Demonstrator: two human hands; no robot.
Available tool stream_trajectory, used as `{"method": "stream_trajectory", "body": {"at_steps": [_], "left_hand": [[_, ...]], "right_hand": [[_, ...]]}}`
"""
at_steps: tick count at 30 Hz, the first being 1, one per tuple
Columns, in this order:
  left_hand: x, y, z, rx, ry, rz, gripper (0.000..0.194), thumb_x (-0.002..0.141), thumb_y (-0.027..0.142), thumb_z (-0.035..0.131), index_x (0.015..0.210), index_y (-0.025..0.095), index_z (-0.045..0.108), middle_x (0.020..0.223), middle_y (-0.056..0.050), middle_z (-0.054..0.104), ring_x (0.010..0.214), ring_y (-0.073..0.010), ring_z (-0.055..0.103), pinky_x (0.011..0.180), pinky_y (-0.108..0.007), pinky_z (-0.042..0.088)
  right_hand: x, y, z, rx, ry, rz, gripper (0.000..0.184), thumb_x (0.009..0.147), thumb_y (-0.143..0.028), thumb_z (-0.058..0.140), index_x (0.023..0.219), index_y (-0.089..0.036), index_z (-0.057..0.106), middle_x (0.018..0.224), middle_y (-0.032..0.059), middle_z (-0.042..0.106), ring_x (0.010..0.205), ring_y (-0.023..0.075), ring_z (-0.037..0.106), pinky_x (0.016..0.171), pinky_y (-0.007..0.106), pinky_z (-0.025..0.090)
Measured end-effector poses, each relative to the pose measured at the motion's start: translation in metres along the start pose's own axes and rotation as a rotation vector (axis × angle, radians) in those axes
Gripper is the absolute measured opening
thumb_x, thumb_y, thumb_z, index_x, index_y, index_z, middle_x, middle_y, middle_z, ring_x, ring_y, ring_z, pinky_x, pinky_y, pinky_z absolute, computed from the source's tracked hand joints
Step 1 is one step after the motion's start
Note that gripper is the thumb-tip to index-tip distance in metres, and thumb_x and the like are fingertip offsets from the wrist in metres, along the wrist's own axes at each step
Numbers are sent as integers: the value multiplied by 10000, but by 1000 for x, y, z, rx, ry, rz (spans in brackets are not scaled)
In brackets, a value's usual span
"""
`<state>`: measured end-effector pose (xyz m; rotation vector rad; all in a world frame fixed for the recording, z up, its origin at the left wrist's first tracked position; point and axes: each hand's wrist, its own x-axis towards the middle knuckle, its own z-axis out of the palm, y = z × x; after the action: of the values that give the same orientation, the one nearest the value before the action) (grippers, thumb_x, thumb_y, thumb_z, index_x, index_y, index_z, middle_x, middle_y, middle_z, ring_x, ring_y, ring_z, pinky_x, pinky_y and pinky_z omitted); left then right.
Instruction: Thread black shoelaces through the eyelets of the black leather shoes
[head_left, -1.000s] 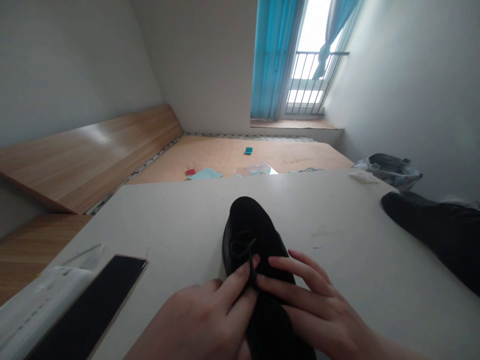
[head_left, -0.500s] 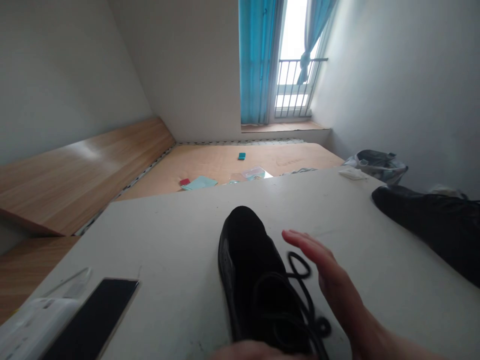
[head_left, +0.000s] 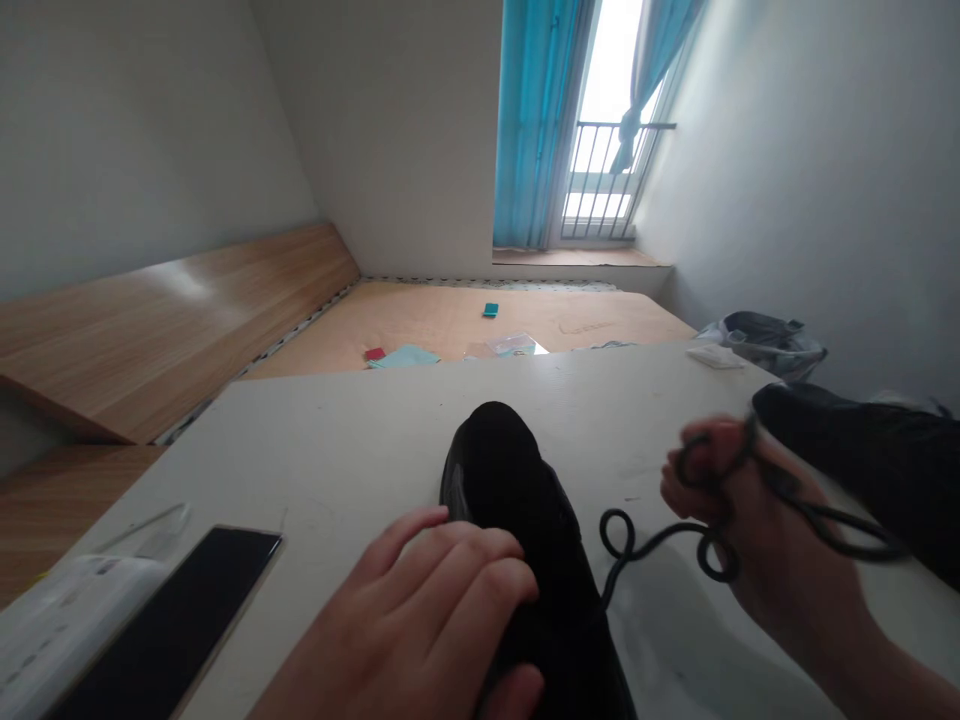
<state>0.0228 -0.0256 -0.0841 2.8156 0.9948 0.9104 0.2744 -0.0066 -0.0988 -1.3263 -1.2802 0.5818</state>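
A black shoe (head_left: 504, 470) lies on the white table with its toe pointing away from me. My left hand (head_left: 442, 610) lies across its upper from the left, fingers curled over it and gripping it. To the right of the shoe, my right hand (head_left: 757, 510) is closed in a fist around a black shoelace (head_left: 660, 535). The lace runs from the shoe in loose curls up to the fist, and a loop hangs out on the far side of the hand. The shoe's opening is mostly hidden by my left hand and the frame's edge.
At the left lie a black phone (head_left: 176, 610) and a white power strip (head_left: 82, 620). A second black shoe (head_left: 862, 440) is at the right edge, near a lined bin (head_left: 772, 345). Beyond the white table (head_left: 337, 450) is a wooden surface (head_left: 420, 310) with small packets.
My left hand has come up from the bottom edge onto the shoe's upper. The right hand, open beside the laces before, has closed on the lace and moved right, drawing it out.
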Motion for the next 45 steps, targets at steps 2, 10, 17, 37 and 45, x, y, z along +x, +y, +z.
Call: {"method": "stream_trajectory", "body": {"at_steps": [2,10,17,37,45], "left_hand": [[1,-11,4,64,65,1,167,960,339,511,1059,236,596,1146,1,700,1127,-201,614,1089,-354,373],[4,-21,-6,27,-98,-108,143,893,211,496,882,208,639,985,-68,633,927,-277,609,754,-441,549],[2,-18,1,34,-121,-132,262,858,159,505,1057,169,674,1037,-117,592,1037,-312,555,799,-464,572],[2,-13,-5,83,-168,-220,161,828,199,548,910,184,685,972,-103,619,909,-308,608,719,-512,584],[3,-10,-7,73,-167,-210,207,849,184,528,986,182,682,1048,-112,621,975,-306,589,784,-498,571]], "right_hand": [[12,14,1,-267,-221,31,388,934,-555,446,758,-228,558,652,18,572,576,179,550,512,292,456],[19,42,1,-224,-508,-50,650,683,-129,508,1303,-322,510,1318,54,490,1292,269,411,1090,462,332],[-7,3,-7,9,-865,-145,120,837,-364,589,929,-316,651,1117,29,452,1096,242,477,980,350,422],[-15,22,9,-476,-462,-463,410,1008,-411,367,1411,-346,402,1307,80,417,1237,242,423,1025,403,417],[-29,1,17,-294,-467,-560,147,886,-244,622,967,-336,703,1263,35,482,1222,248,454,1051,367,401]]}}
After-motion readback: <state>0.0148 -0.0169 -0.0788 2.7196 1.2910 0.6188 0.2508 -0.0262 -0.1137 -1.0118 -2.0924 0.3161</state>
